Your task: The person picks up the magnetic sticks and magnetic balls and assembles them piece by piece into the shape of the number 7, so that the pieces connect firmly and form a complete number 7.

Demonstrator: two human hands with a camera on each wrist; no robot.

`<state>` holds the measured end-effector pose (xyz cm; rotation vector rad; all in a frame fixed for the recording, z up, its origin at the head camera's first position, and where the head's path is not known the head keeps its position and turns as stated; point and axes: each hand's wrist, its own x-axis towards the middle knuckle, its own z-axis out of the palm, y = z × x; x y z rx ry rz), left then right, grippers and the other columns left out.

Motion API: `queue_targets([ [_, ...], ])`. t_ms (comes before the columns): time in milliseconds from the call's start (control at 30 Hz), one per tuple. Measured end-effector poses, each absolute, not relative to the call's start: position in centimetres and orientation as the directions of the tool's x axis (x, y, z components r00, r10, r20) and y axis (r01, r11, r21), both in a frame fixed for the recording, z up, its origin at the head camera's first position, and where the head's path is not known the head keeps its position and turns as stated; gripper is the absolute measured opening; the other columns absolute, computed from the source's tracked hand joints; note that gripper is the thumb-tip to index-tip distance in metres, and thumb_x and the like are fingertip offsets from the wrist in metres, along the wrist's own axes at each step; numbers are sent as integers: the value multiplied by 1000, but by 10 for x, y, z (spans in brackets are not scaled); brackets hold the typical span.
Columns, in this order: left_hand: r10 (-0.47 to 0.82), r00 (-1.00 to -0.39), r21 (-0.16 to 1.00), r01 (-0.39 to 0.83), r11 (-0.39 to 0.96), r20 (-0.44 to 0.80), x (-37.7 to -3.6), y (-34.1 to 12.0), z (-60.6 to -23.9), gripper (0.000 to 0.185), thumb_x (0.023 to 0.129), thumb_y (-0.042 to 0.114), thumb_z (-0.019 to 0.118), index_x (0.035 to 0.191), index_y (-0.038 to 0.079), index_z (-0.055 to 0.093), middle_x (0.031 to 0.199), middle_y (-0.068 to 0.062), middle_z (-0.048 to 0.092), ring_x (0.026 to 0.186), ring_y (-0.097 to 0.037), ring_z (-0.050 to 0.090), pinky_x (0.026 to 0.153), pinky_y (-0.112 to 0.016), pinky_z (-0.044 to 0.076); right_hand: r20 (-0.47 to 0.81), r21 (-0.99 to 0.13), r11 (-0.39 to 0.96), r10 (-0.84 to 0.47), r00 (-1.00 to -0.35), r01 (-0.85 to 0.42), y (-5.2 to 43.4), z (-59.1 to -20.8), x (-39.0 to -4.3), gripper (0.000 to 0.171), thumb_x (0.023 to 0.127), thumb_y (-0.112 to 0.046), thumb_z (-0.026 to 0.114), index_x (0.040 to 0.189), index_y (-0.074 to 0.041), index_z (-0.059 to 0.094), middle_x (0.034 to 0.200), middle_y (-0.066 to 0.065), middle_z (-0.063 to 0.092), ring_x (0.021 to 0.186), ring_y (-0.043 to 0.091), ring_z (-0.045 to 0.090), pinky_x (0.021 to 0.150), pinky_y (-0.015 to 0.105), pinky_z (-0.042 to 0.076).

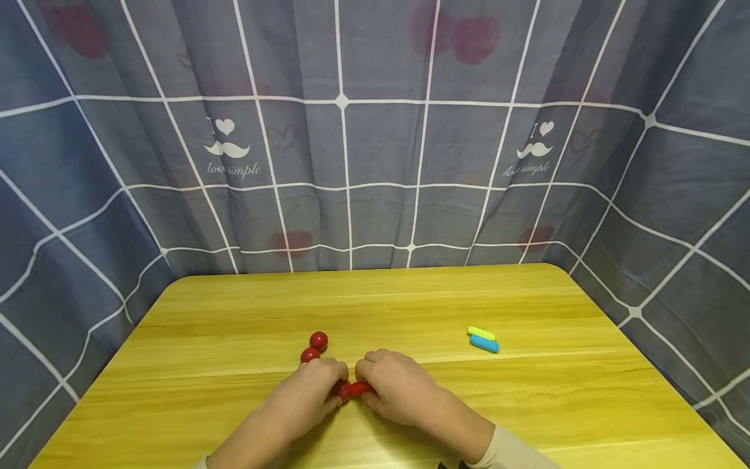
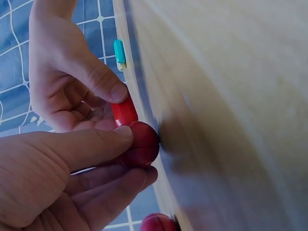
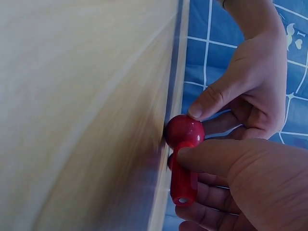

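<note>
My left hand (image 1: 305,397) pinches a glossy red ball (image 2: 144,140) between thumb and fingers, low over the table. Facing it, my right hand (image 1: 401,387) grips a short red stick (image 3: 184,182) with a pale dot at its end. One end of the stick meets the ball, the two roughly in line. Just beyond the left hand lie two more red balls, one nearer (image 1: 310,354) and one farther (image 1: 319,340); the fingers partly cover the nearer one.
On the right half of the wooden table (image 1: 263,299) a yellow-green stick (image 1: 481,333) and a blue stick (image 1: 484,343) lie side by side. A dark checked curtain (image 1: 375,143) hangs around the table's back and sides.
</note>
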<state>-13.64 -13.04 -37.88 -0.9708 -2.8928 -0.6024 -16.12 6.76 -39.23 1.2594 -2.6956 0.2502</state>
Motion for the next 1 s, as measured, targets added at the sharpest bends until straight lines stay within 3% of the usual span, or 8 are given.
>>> queue_targets([
  [400, 561, -813, 324, 578, 749, 152, -135, -134, -375, 25, 77, 5, 82, 75, 13, 59, 70, 9, 50, 62, -3, 44, 56, -19, 42, 238, -158, 634, -719, -653, -757, 71, -391, -170, 20, 87, -35, 74, 87, -18, 64, 79, -12, 53, 69, 3, 47, 61, 18, 43],
  [1000, 537, -832, 292, 552, 781, 136, -139, -139, -376, 24, 77, 8, 83, 75, 13, 59, 70, 9, 49, 61, -3, 44, 57, -21, 42, 263, -171, 655, -689, -675, -736, 58, -390, -203, 18, 86, -27, 72, 95, -13, 66, 88, -5, 61, 81, 10, 58, 71, 24, 50],
])
